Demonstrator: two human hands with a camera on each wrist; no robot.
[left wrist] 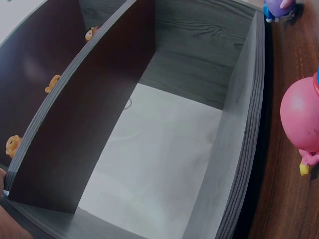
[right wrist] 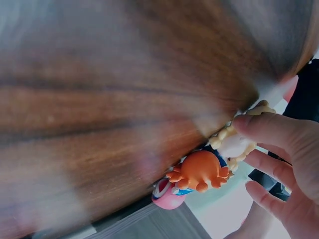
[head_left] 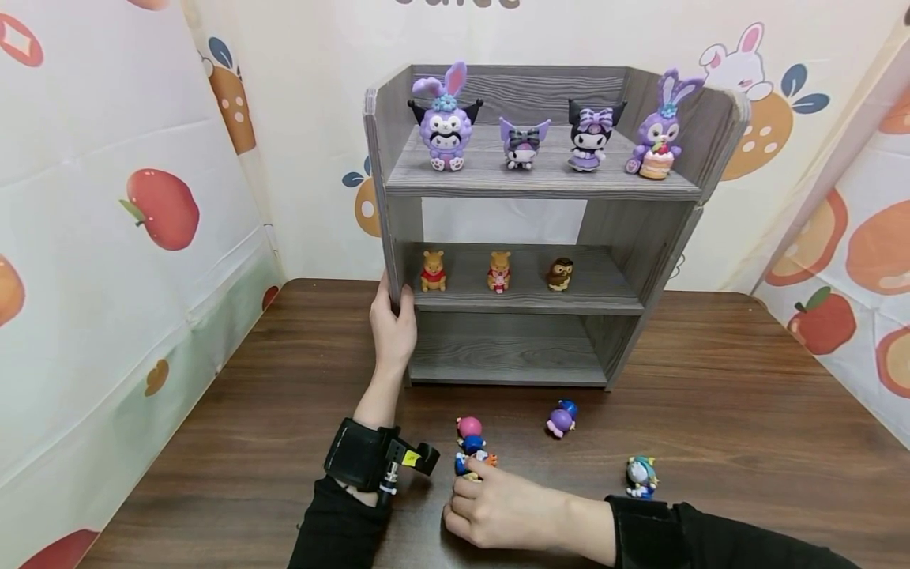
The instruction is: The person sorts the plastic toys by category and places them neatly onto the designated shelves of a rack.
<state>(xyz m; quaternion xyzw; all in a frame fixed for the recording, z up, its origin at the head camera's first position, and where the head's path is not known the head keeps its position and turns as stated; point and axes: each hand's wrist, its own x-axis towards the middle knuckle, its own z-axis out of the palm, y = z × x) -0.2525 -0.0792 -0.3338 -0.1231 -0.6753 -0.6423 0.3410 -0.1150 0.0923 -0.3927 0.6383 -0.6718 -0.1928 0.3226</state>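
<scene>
Evidently, the step in hand is the picking up of a small cream figurine [right wrist: 237, 146], which is pinched in the right grip [head_left: 499, 512] low at the tabletop [head_left: 753, 387], in front of the shelf unit [head_left: 540, 194]. Whether it is clear of the wood cannot be told for certain, since it is largely covered by the fingers in the head view. Close beside it, an orange figurine [right wrist: 201, 167] and a pink-topped figurine [head_left: 469, 427] are lined up toward the shelf. A straight lift seems to be called for next, so that these neighbours are not knocked. By the left grip [head_left: 394, 332], the side panel of the unit is held, thumb at the front edge, presumably to steady it.

In the unit, three tiers are seen. The top one is occupied by a large purple figurine [head_left: 445, 130], a small winged-looking figurine [head_left: 522, 146], a bow-topped figurine [head_left: 590, 141] and a rabbit-eared figurine [head_left: 657, 134] with a cake. The middle one is shared by two yellow bears [head_left: 433, 273] and a brown owl [head_left: 560, 274]. Outside, a purple-and-blue figurine [head_left: 562, 420] and a teal-capped figurine [head_left: 641, 476] are left on the tabletop, well apart.
</scene>
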